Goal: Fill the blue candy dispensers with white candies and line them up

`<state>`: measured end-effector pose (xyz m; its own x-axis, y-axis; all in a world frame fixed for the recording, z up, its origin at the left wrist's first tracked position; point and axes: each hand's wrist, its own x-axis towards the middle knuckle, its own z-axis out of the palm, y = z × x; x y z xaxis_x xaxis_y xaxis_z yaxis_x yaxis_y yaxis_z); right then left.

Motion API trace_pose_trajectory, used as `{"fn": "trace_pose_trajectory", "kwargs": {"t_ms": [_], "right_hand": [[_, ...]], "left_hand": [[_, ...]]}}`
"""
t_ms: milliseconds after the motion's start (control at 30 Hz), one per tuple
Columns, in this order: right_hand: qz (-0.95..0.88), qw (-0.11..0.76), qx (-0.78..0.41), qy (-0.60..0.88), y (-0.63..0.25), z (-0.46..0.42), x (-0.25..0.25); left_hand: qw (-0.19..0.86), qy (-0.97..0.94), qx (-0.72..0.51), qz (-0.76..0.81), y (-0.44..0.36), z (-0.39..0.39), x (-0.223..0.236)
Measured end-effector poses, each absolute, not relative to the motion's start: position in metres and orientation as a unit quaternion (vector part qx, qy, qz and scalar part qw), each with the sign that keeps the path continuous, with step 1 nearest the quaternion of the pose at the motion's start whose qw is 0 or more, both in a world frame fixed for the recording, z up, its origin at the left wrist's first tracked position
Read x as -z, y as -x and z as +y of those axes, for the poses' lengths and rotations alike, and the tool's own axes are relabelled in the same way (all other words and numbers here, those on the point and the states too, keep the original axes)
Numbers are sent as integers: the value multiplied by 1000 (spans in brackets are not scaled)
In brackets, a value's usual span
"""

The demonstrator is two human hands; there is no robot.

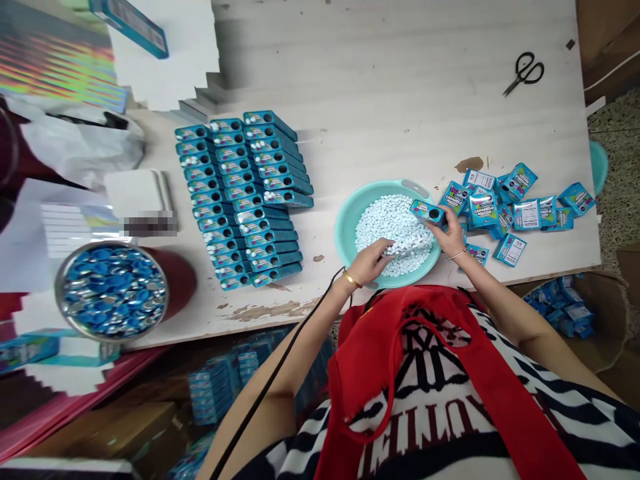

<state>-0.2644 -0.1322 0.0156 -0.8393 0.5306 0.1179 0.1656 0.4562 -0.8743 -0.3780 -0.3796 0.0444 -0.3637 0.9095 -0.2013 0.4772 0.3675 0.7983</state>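
Observation:
A turquoise plastic basin stands near the table's front edge, with small white candies filling its middle. My left hand is closed over the basin's near left side. Its fingers grip a small scoop-like holder heaped with candies; the holder's shape is mostly hidden. Over the basin's right side, my right hand holds a small blue candy box tilted, its dark round opening facing up. The holder's far end is just below this box; I cannot tell whether they touch.
Several blue boxes lie piled right of the basin. Rows of upright boxes with round openings stand to the left. A metal pot of blue-and-silver pieces is far left. Black scissors lie at the back right. A cardboard box stands below.

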Motion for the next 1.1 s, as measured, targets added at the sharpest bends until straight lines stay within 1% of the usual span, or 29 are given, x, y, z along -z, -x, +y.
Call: {"fn": "trace_pose_trajectory", "kwargs": {"t_ms": [100,167,367,467,567,633,733,800,867,933,1000,1100], "right_hand": [[-853,175,-464,163,265,-138,-17],[-863,163,-460,129,265,-145,-16],[-886,131,-436,81,264,-162,-12],[-888,128,-436,69,263,-166,-11],[-887,132,-437,66,262,-168,-9],[-883,132,-444,72,261,-167,-7],[-874,133,-461,85,260,-164,-4],[-867,137,-470,98,259,-161,-3],[-859,142,-479,115,260,-158,-5],[-851,149,-486,132,262,-155,-8],[-846,163,-487,143,266,-153,-12],[-842,186,-481,158,269,-150,-18]], "left_hand": [[286,-477,-296,777,395,-385,-83],[271,-491,-252,789,404,-383,-106],[267,-508,-12,819,406,-352,-162],[246,-515,80,817,394,-334,-186],[230,-532,122,806,383,-324,-203],[224,-542,122,800,382,-325,-206],[205,-533,85,817,395,-338,-188],[185,-491,54,849,409,-349,-159],[180,-437,37,880,421,-358,-117],[208,-410,40,887,426,-362,-70],[245,-425,34,871,419,-360,-28],[300,-464,-22,833,391,-355,11]]}}
